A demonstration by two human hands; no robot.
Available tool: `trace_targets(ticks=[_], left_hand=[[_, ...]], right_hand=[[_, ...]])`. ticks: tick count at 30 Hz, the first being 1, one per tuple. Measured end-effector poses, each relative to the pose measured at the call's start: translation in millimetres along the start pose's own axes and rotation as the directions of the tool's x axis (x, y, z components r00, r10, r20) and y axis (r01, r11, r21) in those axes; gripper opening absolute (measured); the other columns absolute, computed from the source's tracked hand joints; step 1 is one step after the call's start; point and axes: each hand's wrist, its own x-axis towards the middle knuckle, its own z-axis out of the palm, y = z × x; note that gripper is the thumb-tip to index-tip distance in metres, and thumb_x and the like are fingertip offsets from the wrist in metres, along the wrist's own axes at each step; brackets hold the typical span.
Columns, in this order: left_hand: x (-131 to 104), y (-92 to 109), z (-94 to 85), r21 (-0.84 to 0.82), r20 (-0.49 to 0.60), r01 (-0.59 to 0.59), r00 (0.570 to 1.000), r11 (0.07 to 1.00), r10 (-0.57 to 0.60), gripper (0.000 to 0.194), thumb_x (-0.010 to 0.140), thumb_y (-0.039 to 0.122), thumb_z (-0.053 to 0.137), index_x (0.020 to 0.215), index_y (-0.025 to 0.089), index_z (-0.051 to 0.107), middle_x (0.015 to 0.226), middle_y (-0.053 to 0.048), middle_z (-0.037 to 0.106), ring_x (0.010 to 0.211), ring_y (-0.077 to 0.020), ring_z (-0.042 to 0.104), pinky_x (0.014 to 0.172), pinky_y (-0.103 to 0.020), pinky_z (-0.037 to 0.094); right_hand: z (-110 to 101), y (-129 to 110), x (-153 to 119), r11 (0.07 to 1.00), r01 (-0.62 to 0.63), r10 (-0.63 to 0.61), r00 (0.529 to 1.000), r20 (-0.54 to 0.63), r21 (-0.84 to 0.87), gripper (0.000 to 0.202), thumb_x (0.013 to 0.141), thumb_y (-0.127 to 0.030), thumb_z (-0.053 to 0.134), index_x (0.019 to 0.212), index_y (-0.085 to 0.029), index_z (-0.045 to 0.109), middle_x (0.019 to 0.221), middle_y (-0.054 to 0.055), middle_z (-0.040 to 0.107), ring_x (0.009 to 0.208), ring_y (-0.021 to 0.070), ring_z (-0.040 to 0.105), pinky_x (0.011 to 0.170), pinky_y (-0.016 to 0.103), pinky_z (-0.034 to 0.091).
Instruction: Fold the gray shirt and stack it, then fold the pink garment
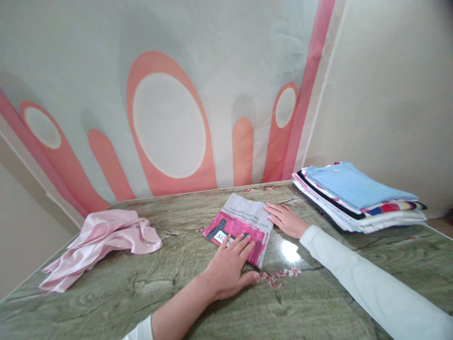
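- Head view, and here's the centre of it: a folded grey and bright-pink printed cloth garment [241, 221], a neat flat packet right under the hands on the green-brown wood-patterned table [170, 295].
- The left hand [230, 265] lies open, palm down, fingers spread over the garment's near pink part, clenching nothing!
- Over to the right hand [288, 223]: fingers stretched out, tips at the garment's right edge; no grip shows, and its thumb is hidden.
- How will it handle? Light and soft, I'd judge, nothing fragile, but floppy enough to unfold if pinched by one layer; best taken flat, by opposite edges, all layers together.
- Well off to the left hand's left, a crumpled shiny pale-pink cloth garment [106, 243].
- And beyond the right hand, to its right, a stack of folded multicoloured garments [359, 189], light blue on top!
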Motion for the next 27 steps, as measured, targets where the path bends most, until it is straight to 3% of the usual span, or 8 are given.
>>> trace_targets(ticks=[4,8,13,16,18,22,24,27], left_hand=[[-9.9,20.7,-5.0,-0.072,0.004,-0.072,0.997,0.995,0.072,0.063,0.086,0.060,0.032,0.139,0.025,0.027,0.145,-0.007,0.028,0.133,-0.0279,0.023,0.106,-0.048,0.020],[-13.7,27.4,-7.8,-0.171,-0.006,-0.170,0.985,0.970,0.172,0.056,0.091,0.051,0.031,0.140,0.025,0.025,0.146,-0.006,0.027,0.131,-0.0219,0.029,0.105,-0.038,0.027],[-5.7,-19.5,-1.5,-0.105,-0.049,-0.037,0.998,0.994,0.032,0.048,0.093,0.044,0.029,0.138,0.026,0.030,0.145,-0.005,0.028,0.134,-0.0219,0.022,0.109,-0.043,0.017],[-2.1,-56.0,6.6,-0.108,-0.055,0.086,0.994,0.990,-0.092,0.049,0.093,0.046,0.029,0.138,0.026,0.030,0.147,-0.006,0.022,0.135,-0.0221,0.019,0.108,-0.044,0.018],[3.4,-76.3,11.5,-0.143,-0.116,0.151,0.979,0.978,-0.168,0.050,0.092,0.045,0.034,0.135,0.021,0.036,0.146,-0.009,0.025,0.134,-0.0227,0.021,0.108,-0.042,0.020],[33.8,-109.2,13.1,-0.291,-0.253,0.239,0.915,0.927,-0.315,0.055,0.078,0.034,0.058,0.127,0.011,0.045,0.134,-0.015,0.044,0.125,-0.0231,0.038,0.104,-0.035,0.030],[57.0,-121.4,9.1,-0.368,-0.285,0.319,0.855,0.873,-0.433,0.058,0.070,0.027,0.067,0.122,0.010,0.048,0.123,-0.014,0.053,0.116,-0.0232,0.048,0.099,-0.034,0.036],[87.7,-124.5,1.6,-0.395,-0.346,0.374,0.786,0.839,-0.512,0.055,0.069,0.027,0.066,0.118,0.010,0.049,0.120,-0.014,0.053,0.115,-0.0245,0.047,0.098,-0.036,0.035]], right_hand=[[2.3,-0.8,-0.6,1.000,0.007,-0.005,0.998,-0.067,0.028,0.045,0.092,-0.041,0.028,0.125,-0.022,0.051,0.128,0.008,0.052,0.118,0.0209,0.045,0.101,0.043,0.033],[6.4,3.7,-1.2,0.997,0.028,-0.022,0.996,-0.084,0.073,0.044,0.092,-0.039,0.030,0.124,-0.020,0.052,0.126,0.008,0.053,0.117,0.0210,0.047,0.100,0.041,0.035],[10.4,9.4,-1.7,0.993,0.018,-0.008,0.996,-0.088,0.114,0.043,0.090,-0.038,0.032,0.125,-0.020,0.051,0.126,0.009,0.053,0.117,0.0217,0.046,0.101,0.042,0.035],[11.4,9.5,-2.3,0.993,0.009,0.001,0.996,-0.088,0.116,0.043,0.090,-0.038,0.034,0.124,-0.019,0.051,0.126,0.010,0.053,0.116,0.0223,0.047,0.101,0.043,0.035],[11.5,9.7,-1.8,0.992,0.006,0.006,0.996,-0.091,0.130,0.043,0.089,-0.038,0.035,0.123,-0.018,0.052,0.124,0.011,0.054,0.115,0.0228,0.048,0.100,0.043,0.036],[10.5,14.8,7.5,0.972,-0.066,0.086,0.993,-0.080,0.227,0.040,0.086,-0.040,0.042,0.115,-0.017,0.057,0.116,0.012,0.059,0.108,0.0236,0.053,0.096,0.042,0.039],[8.5,18.5,17.3,0.940,-0.157,0.178,0.983,-0.043,0.302,0.041,0.083,-0.040,0.048,0.115,-0.015,0.056,0.111,0.013,0.061,0.101,0.0233,0.057,0.091,0.039,0.043],[0.2,18.9,33.7,0.907,-0.257,0.251,0.966,0.061,0.333,0.049,0.075,-0.038,0.060,0.116,-0.012,0.054,0.104,0.014,0.063,0.092,0.0233,0.060,0.084,0.036,0.046]])
